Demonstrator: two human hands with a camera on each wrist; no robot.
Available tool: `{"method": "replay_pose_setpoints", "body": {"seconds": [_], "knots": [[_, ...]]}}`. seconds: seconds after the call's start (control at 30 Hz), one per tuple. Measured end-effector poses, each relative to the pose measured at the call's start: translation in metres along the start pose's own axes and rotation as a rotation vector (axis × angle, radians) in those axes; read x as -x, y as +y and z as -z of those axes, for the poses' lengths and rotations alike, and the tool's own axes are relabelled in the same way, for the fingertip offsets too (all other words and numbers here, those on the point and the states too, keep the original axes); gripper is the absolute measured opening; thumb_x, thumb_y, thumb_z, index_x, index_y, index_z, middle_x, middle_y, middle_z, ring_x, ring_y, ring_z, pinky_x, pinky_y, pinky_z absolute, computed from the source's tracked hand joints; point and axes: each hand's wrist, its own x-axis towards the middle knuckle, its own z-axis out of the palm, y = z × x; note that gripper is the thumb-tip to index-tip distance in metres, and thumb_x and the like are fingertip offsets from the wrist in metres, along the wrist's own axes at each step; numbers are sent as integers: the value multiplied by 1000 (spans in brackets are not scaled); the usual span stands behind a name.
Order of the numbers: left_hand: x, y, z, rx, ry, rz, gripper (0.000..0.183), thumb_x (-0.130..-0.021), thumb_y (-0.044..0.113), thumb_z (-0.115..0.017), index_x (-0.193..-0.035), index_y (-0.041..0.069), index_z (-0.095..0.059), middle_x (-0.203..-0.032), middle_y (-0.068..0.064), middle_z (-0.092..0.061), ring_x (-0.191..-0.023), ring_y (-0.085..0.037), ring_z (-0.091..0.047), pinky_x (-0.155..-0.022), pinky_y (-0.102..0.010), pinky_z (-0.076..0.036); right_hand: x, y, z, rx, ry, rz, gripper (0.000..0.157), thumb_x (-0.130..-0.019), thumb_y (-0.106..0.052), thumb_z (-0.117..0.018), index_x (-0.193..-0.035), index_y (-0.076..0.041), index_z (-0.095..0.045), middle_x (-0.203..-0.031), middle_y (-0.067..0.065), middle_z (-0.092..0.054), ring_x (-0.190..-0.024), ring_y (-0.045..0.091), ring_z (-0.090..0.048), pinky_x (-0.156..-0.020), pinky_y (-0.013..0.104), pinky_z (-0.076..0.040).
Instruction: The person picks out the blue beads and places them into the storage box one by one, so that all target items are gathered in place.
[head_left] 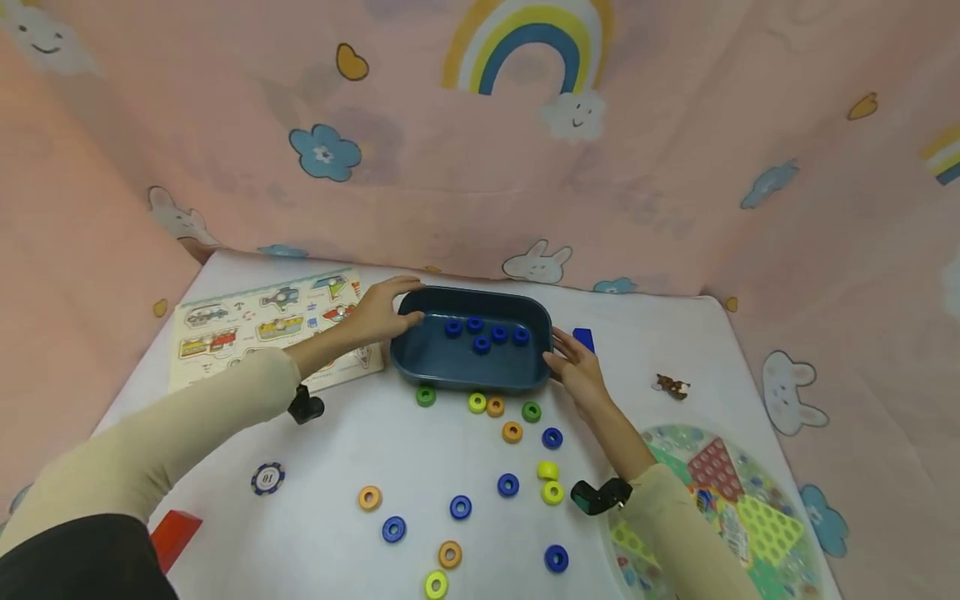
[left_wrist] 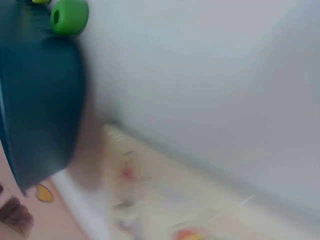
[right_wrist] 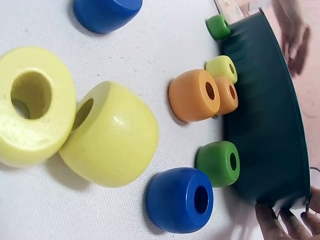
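A dark blue-green rectangular tray point(head_left: 472, 367) stands near the back of the table with several blue beads point(head_left: 481, 343) inside. My left hand point(head_left: 384, 312) grips its left end, thumb over the rim. At the right end my right hand point(head_left: 579, 371) holds the rim, thumb on top and fingers against the outer wall, as the right wrist view also shows. Right along the tray's front wall lie a green bead point(head_left: 426, 396), a yellow bead point(head_left: 477, 403) and an orange bead point(head_left: 495, 407). Another green bead point(right_wrist: 218, 163) is close to the right end.
Loose blue, orange and yellow beads, including an orange bead point(head_left: 370, 498), spread toward the front. An illustrated board point(head_left: 277, 321) lies left, a poker chip point(head_left: 267, 478) and red block point(head_left: 175, 537) front left. At right are a blue block point(head_left: 583, 338), small brown figure point(head_left: 672, 386) and round patterned bag point(head_left: 720, 500).
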Motion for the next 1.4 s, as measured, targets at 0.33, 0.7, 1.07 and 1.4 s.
{"method": "replay_pose_setpoints", "body": {"seconds": [0.33, 0.7, 1.07, 1.4], "knots": [[27, -1, -20, 509, 133, 405, 43, -98, 21, -48, -135, 0, -45, -131, -17, -49, -115, -26, -51, -89, -31, -44, 2, -6, 6, 93, 44, 33, 51, -93, -6, -54, -142, -12, -37, -141, 10, -40, -120, 23, -46, -89, 34, -45], [31, -3, -32, 598, 190, 502, 46, -94, 32, -54, -134, 9, -49, -121, -13, -58, -69, -10, -56, -48, -21, -38, 64, -25, -33, 330, 139, 672, 35, -85, 1, -64, -119, 5, -56, -117, 18, -58, -106, 32, -55, -84, 37, -48], [38, -7, -32, 617, 197, 526, 46, -94, 31, -54, -134, 9, -49, -117, -13, -60, -67, -9, -54, -49, -23, -37, 105, 24, -110, 415, -731, 382, 33, -83, -11, -69, -115, -6, -62, -109, 0, -64, -94, 10, -60, -80, 23, -48], [46, -15, -34, 613, 205, 564, 46, -93, 34, -55, -134, 13, -50, -122, -10, -58, -85, -15, -59, -57, -28, -43, 126, 48, -149, 785, -984, 441, 34, -79, -18, -75, -111, -18, -65, -102, -18, -58, -86, -7, -50, -70, 11, -43]]}}
